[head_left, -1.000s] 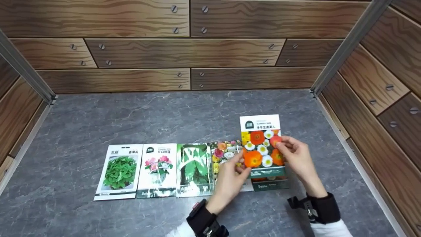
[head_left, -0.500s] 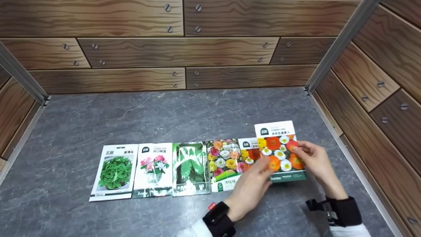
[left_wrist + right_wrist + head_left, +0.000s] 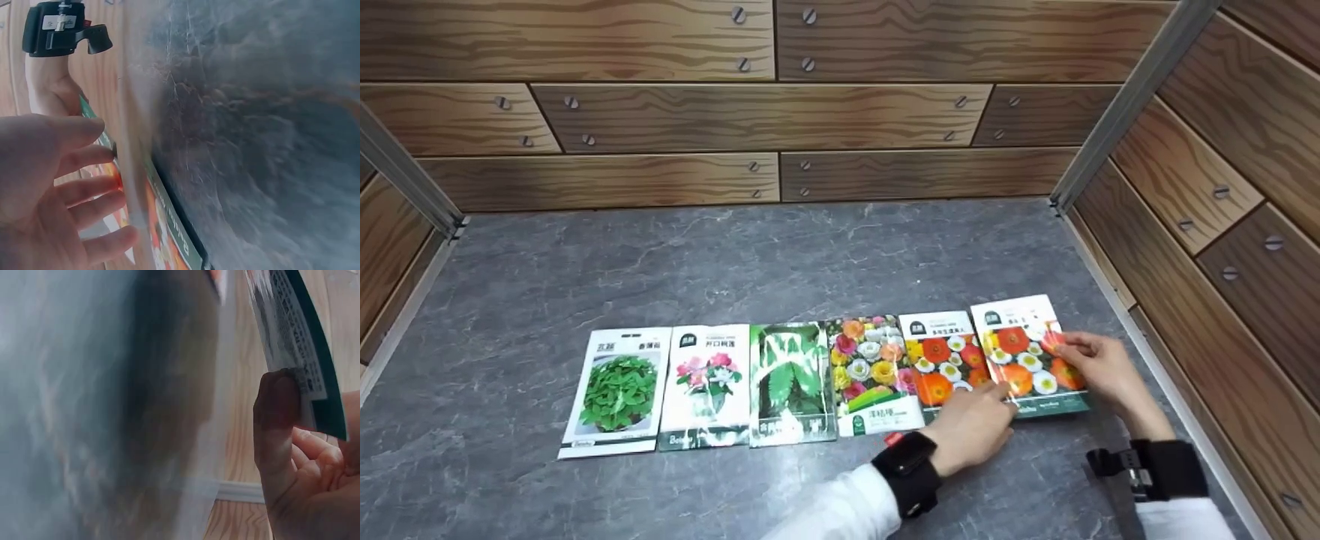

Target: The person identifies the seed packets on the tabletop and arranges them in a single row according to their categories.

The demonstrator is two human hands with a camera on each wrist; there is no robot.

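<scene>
Grey marbled surface; wood-grain panelled walls with screw heads on three sides; metal corner posts; even lighting.

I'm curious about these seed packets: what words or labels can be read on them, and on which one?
"Beishu": bottom edge of the pink-flower seed packet, only partly legible.
Chinese titles on the white headers of the green-herb packet and both orange-poppy packets: too small to read.
Wrist views: print blurred.
</scene>
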